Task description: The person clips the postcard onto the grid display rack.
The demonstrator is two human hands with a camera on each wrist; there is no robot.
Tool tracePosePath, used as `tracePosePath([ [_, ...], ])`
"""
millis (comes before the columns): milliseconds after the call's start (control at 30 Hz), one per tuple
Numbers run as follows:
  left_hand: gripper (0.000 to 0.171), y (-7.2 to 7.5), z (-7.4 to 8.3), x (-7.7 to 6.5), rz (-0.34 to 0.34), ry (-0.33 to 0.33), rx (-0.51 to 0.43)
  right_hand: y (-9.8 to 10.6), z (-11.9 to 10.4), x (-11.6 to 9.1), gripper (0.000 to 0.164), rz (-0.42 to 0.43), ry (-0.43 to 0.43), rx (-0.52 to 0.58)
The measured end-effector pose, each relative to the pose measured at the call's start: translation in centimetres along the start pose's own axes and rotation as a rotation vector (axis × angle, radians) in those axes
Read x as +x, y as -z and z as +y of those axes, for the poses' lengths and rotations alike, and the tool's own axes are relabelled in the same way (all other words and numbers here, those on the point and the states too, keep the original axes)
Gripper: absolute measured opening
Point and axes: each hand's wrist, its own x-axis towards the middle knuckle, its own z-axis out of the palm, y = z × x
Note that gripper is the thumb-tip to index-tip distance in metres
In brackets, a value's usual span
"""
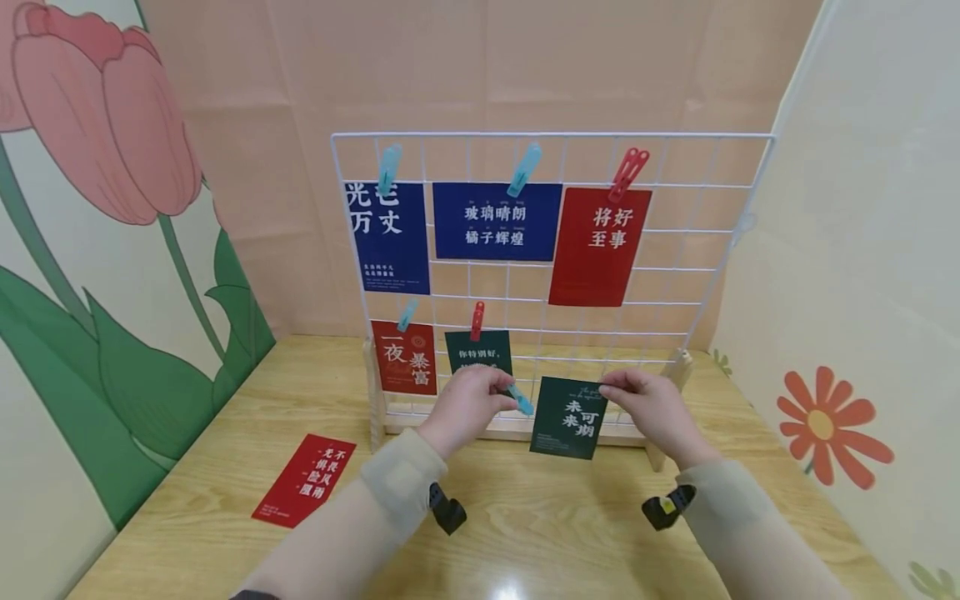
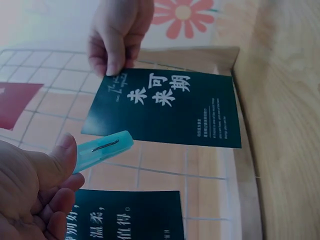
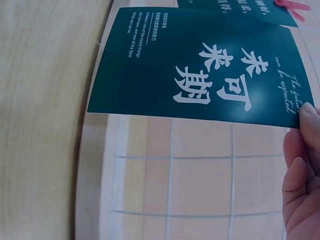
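Note:
Between thumb and fingers, my left hand (image 1: 468,406) pinches a light-blue clothespin (image 2: 105,150), its tip pointing toward a dark green card. My right hand (image 1: 654,408) pinches that green card (image 1: 567,419) by its upper right corner, holding it in front of the lower part of a white wire grid (image 1: 555,133). Clothespin and card look apart in the head view. Behind my left hand, another green card (image 1: 480,346) hangs from a red clothespin (image 1: 477,321); its lower part is hidden by the hand.
On the grid's upper row hang a tall blue card (image 1: 397,250), a wide blue card (image 1: 495,221) and a red card (image 1: 600,250). A smaller red card (image 1: 405,358) hangs lower left. Another red card (image 1: 303,481) lies on the wooden table (image 1: 525,533). Wooden feet (image 1: 377,400) support the grid.

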Motion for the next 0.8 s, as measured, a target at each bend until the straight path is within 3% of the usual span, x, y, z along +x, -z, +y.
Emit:
tracePosePath([
  [567,0.019,1.9,3.0,2.3,0.097,-0.124,0.090,0.0,-2.0,2.6,0.026,-0.028,0.001,-0.008],
  [800,0.021,2.8,4.1,2.9,0.176,-0.148,0.162,0.1,-2.9,3.5,0.022,0.001,0.066,-0.010],
])
